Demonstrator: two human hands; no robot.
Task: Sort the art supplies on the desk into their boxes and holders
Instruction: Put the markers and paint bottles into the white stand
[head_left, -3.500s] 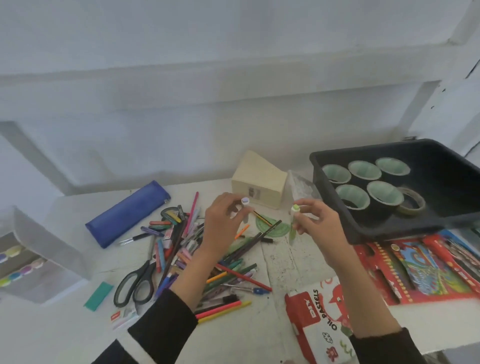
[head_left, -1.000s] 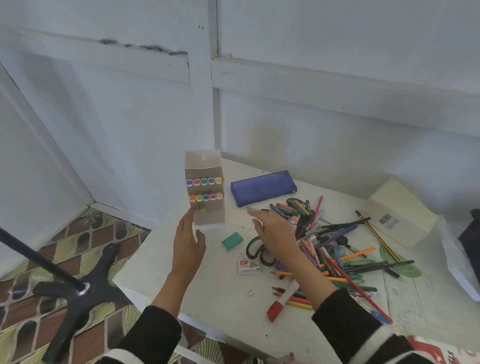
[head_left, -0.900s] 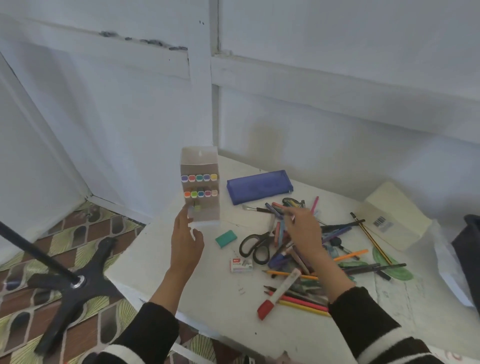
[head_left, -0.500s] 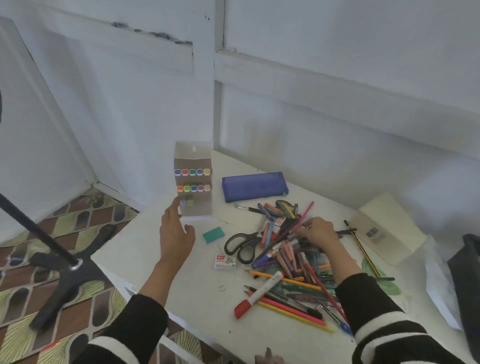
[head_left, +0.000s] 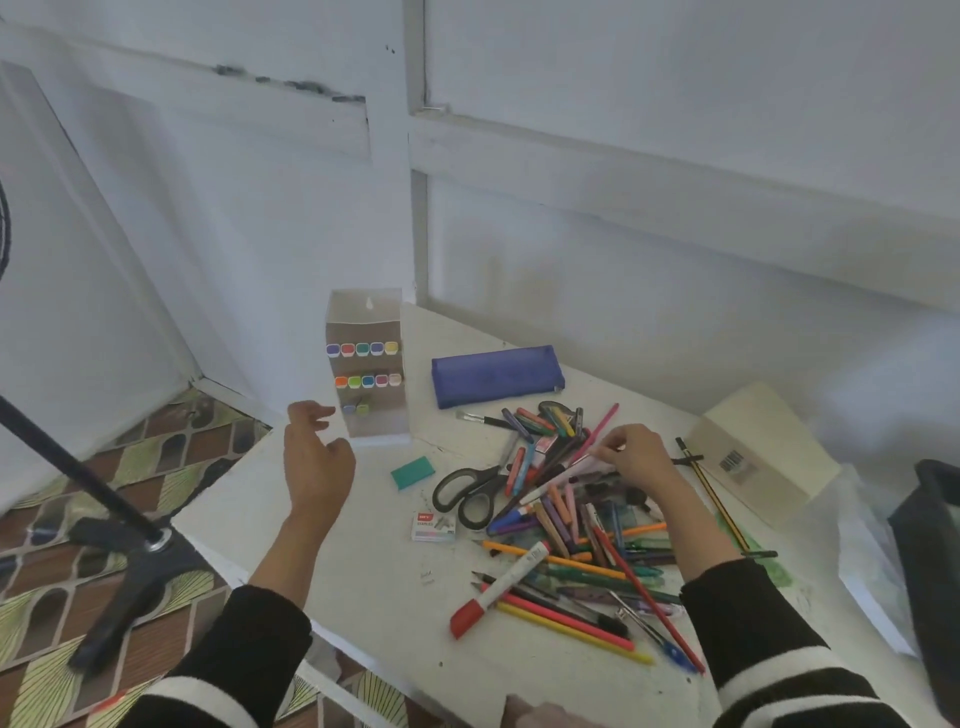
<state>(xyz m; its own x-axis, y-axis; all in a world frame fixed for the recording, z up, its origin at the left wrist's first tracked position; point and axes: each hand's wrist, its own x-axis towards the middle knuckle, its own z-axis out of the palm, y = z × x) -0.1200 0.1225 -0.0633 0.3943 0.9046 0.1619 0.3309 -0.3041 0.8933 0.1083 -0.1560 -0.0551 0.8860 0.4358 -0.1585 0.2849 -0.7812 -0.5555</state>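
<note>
A clear marker holder (head_left: 366, 374) stands upright at the desk's far left corner, with two rows of coloured marker caps and two more below. My left hand (head_left: 317, 457) hovers just left of it, fingers relaxed and holding nothing. A jumbled pile of pens, pencils and markers (head_left: 571, 530) covers the desk's middle. My right hand (head_left: 631, 454) is at the top of the pile, where its fingertips pinch a pale pink marker (head_left: 569, 473) that lies slanted among the others.
A blue pencil case (head_left: 496, 375) lies behind the pile. Black scissors (head_left: 470, 491), a teal eraser (head_left: 412, 472) and a small staples box (head_left: 434, 526) lie left of it. A beige box (head_left: 763, 457) and a black tray (head_left: 935, 571) sit right. A tripod base (head_left: 130, 545) stands on the floor.
My right hand left the holder, crossed right into the pile and took hold of a pale pink marker. My left hand stayed beside the holder with its fingers loosened.
</note>
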